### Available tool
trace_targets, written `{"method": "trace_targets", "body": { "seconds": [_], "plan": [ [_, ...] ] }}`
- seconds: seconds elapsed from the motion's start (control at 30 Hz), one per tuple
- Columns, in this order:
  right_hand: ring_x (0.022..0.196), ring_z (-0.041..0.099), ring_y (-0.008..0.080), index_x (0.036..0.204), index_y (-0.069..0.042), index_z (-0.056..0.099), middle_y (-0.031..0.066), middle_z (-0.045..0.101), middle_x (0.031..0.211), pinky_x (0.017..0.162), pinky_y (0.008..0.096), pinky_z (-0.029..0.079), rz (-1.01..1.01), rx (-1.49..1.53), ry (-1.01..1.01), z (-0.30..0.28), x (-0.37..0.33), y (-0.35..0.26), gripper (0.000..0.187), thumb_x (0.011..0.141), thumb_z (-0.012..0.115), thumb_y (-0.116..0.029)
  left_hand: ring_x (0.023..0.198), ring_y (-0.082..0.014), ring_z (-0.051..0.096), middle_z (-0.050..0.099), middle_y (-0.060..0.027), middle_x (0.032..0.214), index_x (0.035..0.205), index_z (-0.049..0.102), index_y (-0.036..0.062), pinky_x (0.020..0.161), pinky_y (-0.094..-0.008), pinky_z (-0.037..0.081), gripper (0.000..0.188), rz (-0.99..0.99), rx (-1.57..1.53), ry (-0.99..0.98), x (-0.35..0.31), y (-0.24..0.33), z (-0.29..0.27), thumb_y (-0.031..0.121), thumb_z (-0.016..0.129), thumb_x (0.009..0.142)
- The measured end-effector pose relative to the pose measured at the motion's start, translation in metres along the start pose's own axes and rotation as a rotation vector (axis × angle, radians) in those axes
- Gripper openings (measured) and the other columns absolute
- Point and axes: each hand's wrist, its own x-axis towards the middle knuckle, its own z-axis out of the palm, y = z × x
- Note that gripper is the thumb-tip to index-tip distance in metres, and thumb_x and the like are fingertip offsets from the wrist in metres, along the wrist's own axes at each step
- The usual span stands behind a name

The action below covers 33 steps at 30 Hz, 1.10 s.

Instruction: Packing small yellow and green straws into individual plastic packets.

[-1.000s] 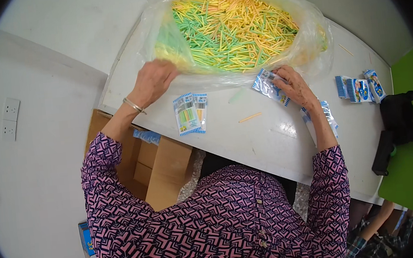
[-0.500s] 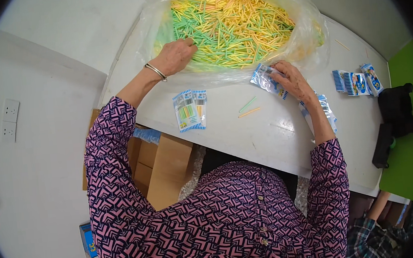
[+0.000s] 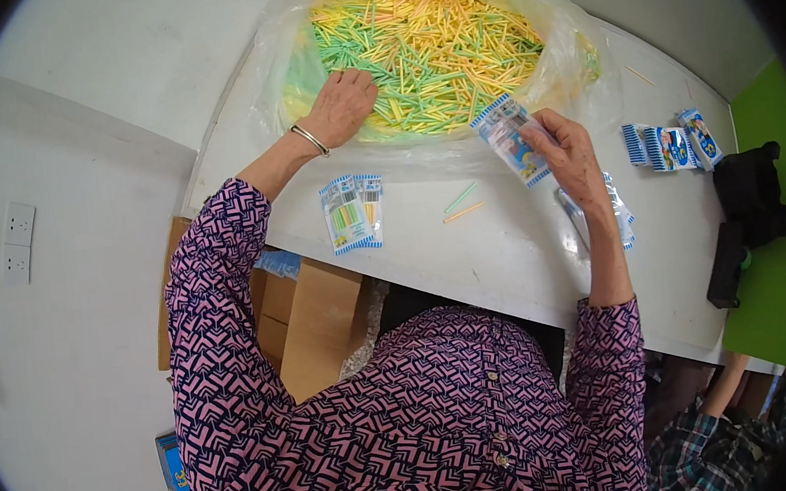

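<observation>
My left hand [image 3: 342, 108], with a bracelet at its wrist, reaches over the near left rim of a large clear plastic bag [image 3: 570, 72]. Its fingers curl down among thin yellow, green and orange sticks [image 3: 440, 47]; whatever they pinch is hidden. Raised by the near right rim, my right hand [image 3: 569, 153] grips a small blue-and-white printed packet [image 3: 509, 140] between thumb and fingers. Two filled packets [image 3: 348, 217] overlap on the white table, stick colours showing through them. More flat packets [image 3: 619, 214] lie beside my right wrist, partly covered by it.
A green stick [image 3: 460, 197] and an orange stick [image 3: 464, 212] lie loose on the table [image 3: 517, 252]. Upright packets [image 3: 672, 148] cluster at the right, near a black device [image 3: 747, 192] and a green panel [image 3: 777, 303]. Cardboard boxes [image 3: 320, 319] stand below. Another person's sleeve [image 3: 706, 452] shows lower right.
My right hand has lifted the packet and tilted it more upright near the bag's rim. My left hand stays at the sticks, its fingers now more curled downward. The whole view has shifted slightly.
</observation>
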Motion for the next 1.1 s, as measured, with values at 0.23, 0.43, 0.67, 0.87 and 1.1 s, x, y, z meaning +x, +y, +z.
{"method": "trace_targets", "body": {
  "seconds": [0.23,0.43,0.67,0.87,1.1],
  "plan": [
    [0.063,0.043,0.0019,0.084,-0.001,0.062,-0.0048,0.053,0.068,0.055,0.0193,0.033,0.097,0.218,0.043,0.033,-0.019,0.007,0.018,0.088,0.06,-0.019,0.085,-0.0315,0.055,0.057,-0.0123,0.089,0.091,0.048,0.0019,0.075,-0.0389,0.043,0.011,-0.303,-0.33,-0.087,0.005,-0.009,-0.006,0.011,0.051,0.085],
    [0.066,0.05,0.0025,0.089,-0.004,0.064,-0.0037,0.06,0.074,0.061,0.0189,0.038,0.138,0.523,0.061,0.039,-0.009,0.009,0.015,0.088,0.06,-0.018,0.078,-0.0234,0.063,0.063,-0.0124,0.089,0.095,0.051,-0.0019,0.072,-0.0353,0.051,0.026,-0.541,-1.219,-0.084,0.02,-0.031,-0.022,0.024,0.048,0.094],
    [0.094,0.061,0.0139,0.109,-0.004,0.058,0.0054,0.064,0.104,0.088,0.0297,0.047,-0.005,1.128,0.238,0.047,0.058,-0.002,0.022,0.091,0.055,-0.016,0.084,-0.0203,0.063,0.062,-0.0124,0.092,0.095,0.054,-0.0021,0.078,-0.0392,0.055,0.018,-0.68,-2.144,-0.102,0.07,-0.008,-0.049,0.016,0.05,0.094],
    [0.104,0.058,0.0226,0.116,-0.006,0.053,0.008,0.061,0.114,0.095,0.0401,0.045,0.111,1.699,0.459,0.099,0.109,-0.008,0.024,0.096,0.046,-0.016,0.093,-0.0229,0.063,0.061,-0.0131,0.102,0.105,0.054,-0.0042,0.084,-0.0359,0.053,0.019,-0.678,-2.578,0.312,0.103,0.052,-0.04,0.01,0.054,0.092],
    [0.103,0.058,0.0241,0.116,-0.005,0.053,0.0096,0.062,0.112,0.096,0.0401,0.044,0.175,1.794,0.513,0.109,0.119,-0.003,0.025,0.097,0.042,-0.017,0.091,-0.02,0.064,0.062,-0.0126,0.103,0.105,0.052,-0.0013,0.081,-0.0318,0.053,0.018,-0.685,-2.389,0.741,0.112,0.096,-0.036,0.006,0.055,0.09]
  ]
}}
